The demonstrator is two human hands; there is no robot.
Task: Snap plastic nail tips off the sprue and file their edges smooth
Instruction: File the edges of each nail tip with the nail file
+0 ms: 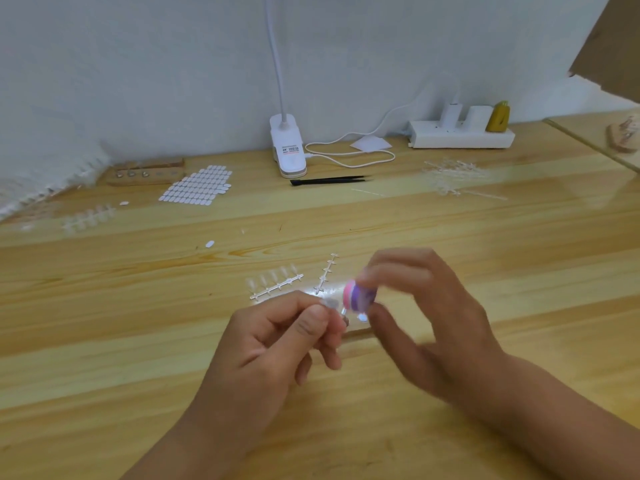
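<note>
two hands over a pale wooden table point(104, 341).

1. left hand point(273, 344): thumb and forefinger pinch one clear nail tip point(331, 303), held above the table near its middle. the tip is small and blurred.
2. right hand point(429, 323): fingers and thumb curled round a pink and purple file block point(358, 296). its face sits just beside the pinched tip; the blur hides whether they touch.
3. one sprue strip point(275, 284), several clear tips on it, flat on the table just beyond the left hand.
4. one bare sprue point(325, 271), flat, just right of that strip.
5. one loose white tab point(210, 243), further back and to the left.
6. one sheet of white oval tabs point(197, 185), far left.
7. one second strip of tips point(88, 218), near the left edge.
8. one wooden block point(145, 173) by the wall.
9. one white clip lamp base point(287, 147) with its cable point(349, 157).
10. one pair of black tweezers point(329, 180), in front of the lamp base.
11. one heap of bare sprues point(457, 178), far right.
12. one white power strip point(460, 135) by the wall, plugs in it.
</note>
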